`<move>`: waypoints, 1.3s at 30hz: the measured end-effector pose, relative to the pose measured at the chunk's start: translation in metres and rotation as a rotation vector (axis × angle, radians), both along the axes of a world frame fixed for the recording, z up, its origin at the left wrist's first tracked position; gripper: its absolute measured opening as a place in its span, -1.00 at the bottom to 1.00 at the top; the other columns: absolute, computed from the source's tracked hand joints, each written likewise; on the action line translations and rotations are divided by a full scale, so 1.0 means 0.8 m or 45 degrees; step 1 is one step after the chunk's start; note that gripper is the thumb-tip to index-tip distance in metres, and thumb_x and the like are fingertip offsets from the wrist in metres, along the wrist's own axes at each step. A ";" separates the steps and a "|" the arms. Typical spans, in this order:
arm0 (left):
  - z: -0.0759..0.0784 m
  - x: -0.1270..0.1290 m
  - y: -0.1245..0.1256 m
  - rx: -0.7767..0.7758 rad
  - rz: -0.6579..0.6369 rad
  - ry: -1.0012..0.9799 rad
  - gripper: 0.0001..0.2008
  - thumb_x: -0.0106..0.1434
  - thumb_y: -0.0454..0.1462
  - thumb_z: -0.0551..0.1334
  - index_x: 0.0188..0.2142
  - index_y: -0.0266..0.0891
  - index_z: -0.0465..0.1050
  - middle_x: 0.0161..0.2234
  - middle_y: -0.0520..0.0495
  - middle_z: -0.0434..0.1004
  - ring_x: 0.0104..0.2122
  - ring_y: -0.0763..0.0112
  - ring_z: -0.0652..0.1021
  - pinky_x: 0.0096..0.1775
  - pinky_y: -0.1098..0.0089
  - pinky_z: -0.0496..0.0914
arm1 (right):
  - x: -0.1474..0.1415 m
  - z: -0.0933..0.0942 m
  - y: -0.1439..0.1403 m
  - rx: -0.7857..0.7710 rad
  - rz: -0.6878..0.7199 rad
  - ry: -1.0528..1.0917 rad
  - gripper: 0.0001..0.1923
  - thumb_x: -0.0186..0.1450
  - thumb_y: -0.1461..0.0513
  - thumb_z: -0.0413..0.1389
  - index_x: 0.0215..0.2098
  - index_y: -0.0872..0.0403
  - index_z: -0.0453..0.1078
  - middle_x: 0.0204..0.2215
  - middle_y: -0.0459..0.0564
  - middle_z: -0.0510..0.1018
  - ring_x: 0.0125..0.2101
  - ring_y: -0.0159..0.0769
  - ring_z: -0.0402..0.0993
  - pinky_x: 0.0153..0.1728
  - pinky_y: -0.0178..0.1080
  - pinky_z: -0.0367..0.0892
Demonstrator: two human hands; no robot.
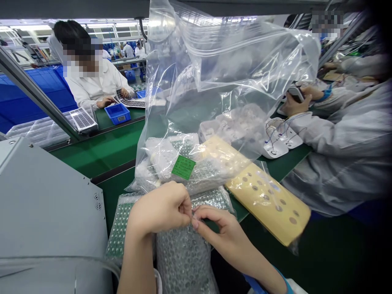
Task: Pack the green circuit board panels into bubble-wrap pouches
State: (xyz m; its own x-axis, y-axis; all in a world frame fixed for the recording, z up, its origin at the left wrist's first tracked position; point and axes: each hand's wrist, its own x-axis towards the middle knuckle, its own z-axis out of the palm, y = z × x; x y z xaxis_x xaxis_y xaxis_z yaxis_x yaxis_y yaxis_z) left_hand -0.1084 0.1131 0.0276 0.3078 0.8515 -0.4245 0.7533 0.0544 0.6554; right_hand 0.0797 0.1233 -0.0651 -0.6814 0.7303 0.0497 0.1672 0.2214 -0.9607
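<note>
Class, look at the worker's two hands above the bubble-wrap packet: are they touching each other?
Touching. The head view shows the left hand and right hand meeting at their fingertips, pinching together at the top edge of the bubble-wrap packet.

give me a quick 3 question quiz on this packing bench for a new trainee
1. True or false: the left hand and right hand pinch the bubble-wrap bag together.
2. What colour is the label in the big clear bag?
3. The yellow perforated sheet lies on which side of the hands: a) left, b) right?

Key: 1 true; 2 green; 3 b
</note>
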 end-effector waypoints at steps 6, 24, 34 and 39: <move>0.002 -0.004 -0.003 -0.082 0.051 -0.009 -0.90 0.10 -0.32 0.34 -0.34 -0.22 0.62 -0.46 0.04 0.59 -0.46 0.45 0.51 -0.50 0.46 0.27 | 0.001 0.001 0.003 -0.122 -0.009 0.049 -0.77 0.35 0.12 0.14 -0.40 0.07 0.46 -0.44 -0.10 0.48 -0.38 -0.38 0.38 -0.31 -0.34 0.31; -0.001 -0.005 -0.001 -0.100 0.105 0.031 -0.91 0.05 -0.32 0.31 -0.42 -0.24 0.62 -0.52 0.03 0.55 -0.52 0.48 0.44 -0.57 0.46 0.19 | -0.008 -0.001 0.003 -0.063 -0.065 0.037 -0.75 0.32 0.10 0.16 -0.41 0.08 0.51 -0.44 -0.05 0.53 -0.38 -0.34 0.42 -0.34 -0.33 0.34; -0.001 -0.004 -0.001 -0.083 0.105 0.033 -0.86 0.01 -0.32 0.27 -0.44 -0.28 0.63 -0.51 -0.01 0.58 -0.56 0.50 0.38 -0.58 0.44 0.17 | -0.009 -0.001 -0.002 0.079 -0.049 -0.003 -0.78 0.37 0.17 0.08 -0.40 0.07 0.45 -0.44 -0.07 0.49 -0.39 -0.35 0.37 -0.35 -0.31 0.26; -0.005 -0.006 0.001 -0.049 0.068 0.009 -0.86 -0.01 -0.35 0.26 -0.48 -0.30 0.62 -0.56 0.00 0.54 -0.56 0.49 0.40 -0.56 0.45 0.18 | -0.010 -0.001 -0.005 0.125 -0.046 -0.040 -0.79 0.38 0.18 0.03 -0.39 0.06 0.39 -0.43 -0.07 0.45 -0.38 -0.34 0.36 -0.36 -0.30 0.24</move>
